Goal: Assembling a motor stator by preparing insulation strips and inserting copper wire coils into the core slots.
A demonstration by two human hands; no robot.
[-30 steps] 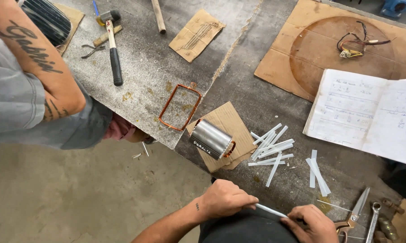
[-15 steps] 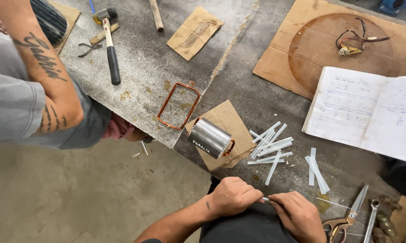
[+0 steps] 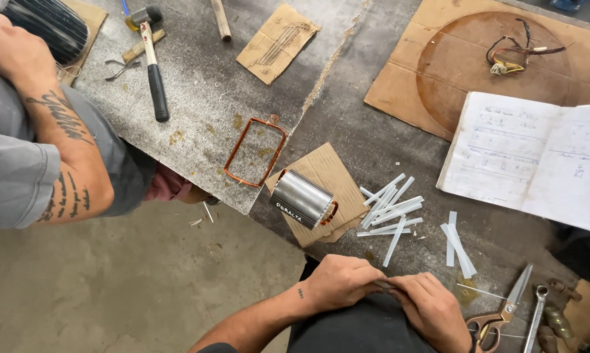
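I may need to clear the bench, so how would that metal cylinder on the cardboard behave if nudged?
The cylinder lies on its side on cardboard at the table edge, so it could roll off. Its solid-looking steel shell suggests it is heavy for its size. The smooth surface may be slippery to grip.

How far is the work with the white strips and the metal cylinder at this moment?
Done: a pile of cut white strips lies on the grey workbench, and a rectangular copper wire coil is wound. In hand: left hand and right hand meet over something small, hidden by the fingers. Left: the ribbed silver metal cylinder lies on cardboard, apart from strips and coil.
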